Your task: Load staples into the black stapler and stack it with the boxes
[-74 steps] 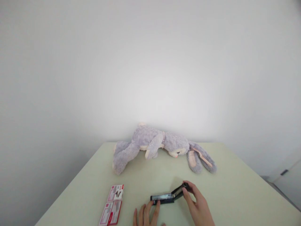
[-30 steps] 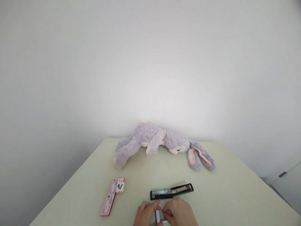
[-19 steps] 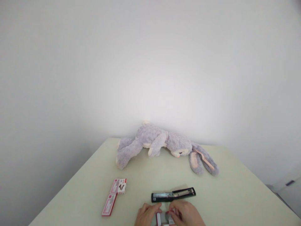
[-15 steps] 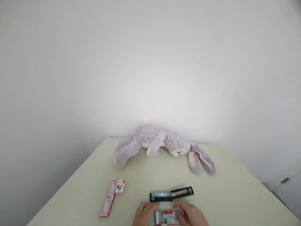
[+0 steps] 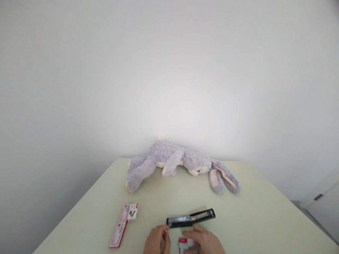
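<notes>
Both hands work at the near edge of the table [image 5: 259,211], close together and partly cut off by the bottom of the view. The right hand [image 5: 205,241] is curled over a small red and white staple box [image 5: 186,244], its fingers covering the right part of the box, so it grasps the box from above and from the right. The left hand [image 5: 156,241] sits just to the left of the box with its fingers bent inward; its fingertips come close to the box, but whether they pinch anything cannot be told. Just beyond the two hands, toward the middle of the table, lies a black stapler [image 5: 190,219], swung open flat with its metal channel facing up and nothing touching it. Half a second ago the box lay opened wide between the two hands with its grey inside showing; now it looks narrower and sits under the right hand, and the left hand has drawn slightly away from it. The stapler has kept its place. Toward the near left corner lie two more staple boxes [image 5: 124,224], end to end. A grey stuffed rabbit [image 5: 180,162] lies on its side along the far edge.
</notes>
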`<action>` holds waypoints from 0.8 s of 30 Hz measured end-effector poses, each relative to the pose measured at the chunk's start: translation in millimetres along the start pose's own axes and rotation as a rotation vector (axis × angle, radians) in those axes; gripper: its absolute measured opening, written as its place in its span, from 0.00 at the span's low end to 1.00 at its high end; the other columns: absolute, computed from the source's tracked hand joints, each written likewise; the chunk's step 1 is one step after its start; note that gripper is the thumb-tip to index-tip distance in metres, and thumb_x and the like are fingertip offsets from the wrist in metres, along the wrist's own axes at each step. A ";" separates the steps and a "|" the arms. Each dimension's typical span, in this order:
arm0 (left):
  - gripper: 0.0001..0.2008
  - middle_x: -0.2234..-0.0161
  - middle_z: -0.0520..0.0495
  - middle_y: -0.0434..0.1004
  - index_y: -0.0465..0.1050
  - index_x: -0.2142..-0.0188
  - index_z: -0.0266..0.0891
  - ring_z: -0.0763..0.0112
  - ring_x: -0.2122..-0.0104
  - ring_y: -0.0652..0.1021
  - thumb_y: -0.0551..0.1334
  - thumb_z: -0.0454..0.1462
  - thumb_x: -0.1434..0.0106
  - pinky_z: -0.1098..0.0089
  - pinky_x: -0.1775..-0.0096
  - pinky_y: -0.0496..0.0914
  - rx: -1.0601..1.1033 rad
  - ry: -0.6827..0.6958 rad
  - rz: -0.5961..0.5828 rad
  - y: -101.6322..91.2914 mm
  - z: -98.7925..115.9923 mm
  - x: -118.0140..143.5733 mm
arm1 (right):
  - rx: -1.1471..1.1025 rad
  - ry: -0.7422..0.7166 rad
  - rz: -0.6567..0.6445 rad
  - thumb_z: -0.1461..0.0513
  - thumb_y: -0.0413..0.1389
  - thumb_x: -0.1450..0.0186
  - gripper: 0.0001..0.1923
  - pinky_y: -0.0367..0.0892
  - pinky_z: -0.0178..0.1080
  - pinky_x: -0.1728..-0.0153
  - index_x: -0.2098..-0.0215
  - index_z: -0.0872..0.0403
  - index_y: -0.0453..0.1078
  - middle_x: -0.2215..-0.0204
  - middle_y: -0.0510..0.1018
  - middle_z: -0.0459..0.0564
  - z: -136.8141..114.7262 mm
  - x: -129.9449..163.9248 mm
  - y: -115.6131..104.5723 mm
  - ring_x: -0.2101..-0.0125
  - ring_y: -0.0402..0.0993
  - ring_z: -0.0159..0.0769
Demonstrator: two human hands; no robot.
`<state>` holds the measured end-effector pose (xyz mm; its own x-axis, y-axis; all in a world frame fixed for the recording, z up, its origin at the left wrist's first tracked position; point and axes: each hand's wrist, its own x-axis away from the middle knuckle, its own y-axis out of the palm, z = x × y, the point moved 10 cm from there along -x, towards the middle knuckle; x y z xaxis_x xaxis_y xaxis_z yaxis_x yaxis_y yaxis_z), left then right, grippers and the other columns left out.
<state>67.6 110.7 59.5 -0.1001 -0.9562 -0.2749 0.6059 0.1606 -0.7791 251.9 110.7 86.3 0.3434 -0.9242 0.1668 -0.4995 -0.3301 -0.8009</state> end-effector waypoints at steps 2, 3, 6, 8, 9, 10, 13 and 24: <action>0.18 0.51 0.43 0.79 0.72 0.44 0.44 0.58 0.51 0.77 0.57 0.41 0.32 0.56 0.48 0.70 0.008 -0.029 -0.012 -13.7 -0.5 -12.4 | 0.002 -0.036 -0.004 0.53 0.66 0.43 0.17 0.63 0.32 0.64 0.55 0.35 0.80 0.60 0.79 0.42 -9.3 -5.8 5.7 0.63 0.78 0.36; 0.22 0.47 0.43 0.77 0.70 0.41 0.45 0.56 0.48 0.75 0.61 0.42 0.34 0.55 0.46 0.68 0.018 -0.034 -0.043 -16.8 1.8 -19.1 | 0.006 -0.051 0.002 0.56 0.65 0.43 0.13 0.62 0.32 0.65 0.58 0.37 0.80 0.62 0.79 0.41 -13.7 -8.9 7.8 0.64 0.77 0.35; 0.20 0.47 0.49 0.76 0.74 0.46 0.51 0.57 0.47 0.73 0.67 0.44 0.39 0.58 0.47 0.65 0.059 -0.013 -0.168 -15.4 15.8 -34.1 | 0.008 -0.073 0.017 0.62 0.61 0.42 0.09 0.61 0.31 0.65 0.66 0.41 0.81 0.66 0.79 0.40 -23.7 -16.9 12.3 0.66 0.76 0.32; 0.14 0.52 0.51 0.77 0.77 0.53 0.53 0.60 0.50 0.74 0.67 0.46 0.38 0.61 0.49 0.65 0.075 0.014 -0.204 -13.9 24.2 -38.0 | 0.010 -0.089 0.027 0.65 0.59 0.42 0.11 0.61 0.31 0.64 0.66 0.42 0.80 0.66 0.80 0.41 -28.1 -19.9 12.1 0.65 0.77 0.33; 0.13 0.52 0.52 0.77 0.77 0.53 0.53 0.60 0.50 0.73 0.66 0.47 0.37 0.61 0.49 0.64 0.080 0.018 -0.211 -13.2 26.0 -38.2 | 0.011 -0.100 0.031 0.66 0.59 0.42 0.13 0.62 0.31 0.63 0.64 0.42 0.80 0.64 0.80 0.41 -30.0 -20.5 10.9 0.63 0.77 0.33; 0.13 0.52 0.52 0.77 0.77 0.52 0.53 0.61 0.50 0.73 0.66 0.48 0.36 0.61 0.49 0.63 0.085 0.020 -0.218 -12.0 26.8 -37.3 | 0.010 -0.111 0.037 0.66 0.59 0.41 0.14 0.62 0.31 0.61 0.61 0.42 0.80 0.63 0.81 0.41 -31.6 -20.8 9.1 0.61 0.77 0.34; 0.15 0.51 0.52 0.77 0.76 0.50 0.55 0.60 0.50 0.73 0.66 0.49 0.36 0.60 0.49 0.62 0.094 0.014 -0.237 -7.1 26.3 -31.0 | 0.009 -0.117 0.079 0.62 0.54 0.33 0.14 0.63 0.31 0.58 0.54 0.42 0.78 0.60 0.80 0.44 -34.1 -20.5 -1.1 0.59 0.77 0.35; 0.18 0.50 0.51 0.77 0.76 0.50 0.55 0.57 0.49 0.73 0.69 0.50 0.39 0.58 0.48 0.62 0.075 0.016 -0.285 4.1 28.1 -21.2 | -0.003 -0.163 0.092 0.58 0.50 0.28 0.14 0.62 0.32 0.63 0.53 0.42 0.78 0.65 0.77 0.44 -37.5 -24.0 -7.5 0.63 0.77 0.33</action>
<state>94.4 124.7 78.0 -0.2866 -0.9561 -0.0606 0.6084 -0.1328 -0.7824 217.5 128.1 109.8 0.4204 -0.9073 -0.0032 -0.5370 -0.2459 -0.8070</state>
